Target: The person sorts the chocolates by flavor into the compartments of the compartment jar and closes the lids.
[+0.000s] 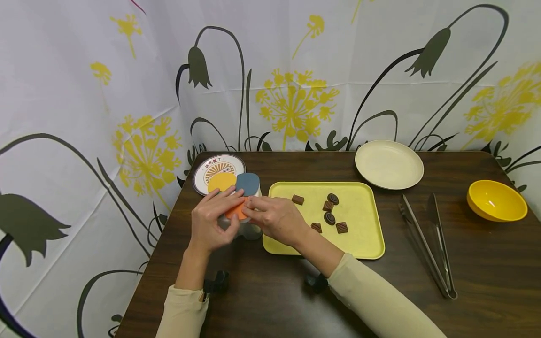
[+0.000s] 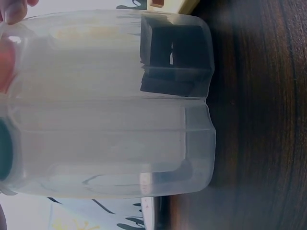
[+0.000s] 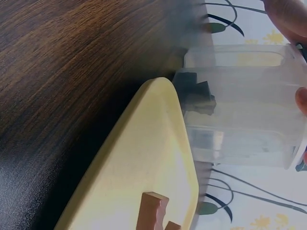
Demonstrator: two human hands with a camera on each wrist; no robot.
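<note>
A translucent plastic storage container (image 2: 110,105) with several compartments stands left of the yellow tray. Its coloured lids include a yellow lid (image 1: 221,181), a blue lid (image 1: 247,183) and an orange lid (image 1: 236,210). Dark blocky pieces (image 2: 177,55) lie at the bottom of one compartment. My left hand (image 1: 213,218) lies across the container top, its fingers extended over the lids and its thumb by the orange lid's near side. With bent fingers my right hand (image 1: 274,218) pinches the orange lid at its right edge, which the fingers partly hide.
The yellow tray (image 1: 363,234) holds several chocolate-like pieces (image 1: 329,218). Behind the container sits a patterned plate (image 1: 200,176). Rightward are a cream plate (image 1: 389,164), metal tongs (image 1: 427,253) and a yellow bowl (image 1: 496,202). A printed curtain (image 1: 270,56) hangs along the table's back.
</note>
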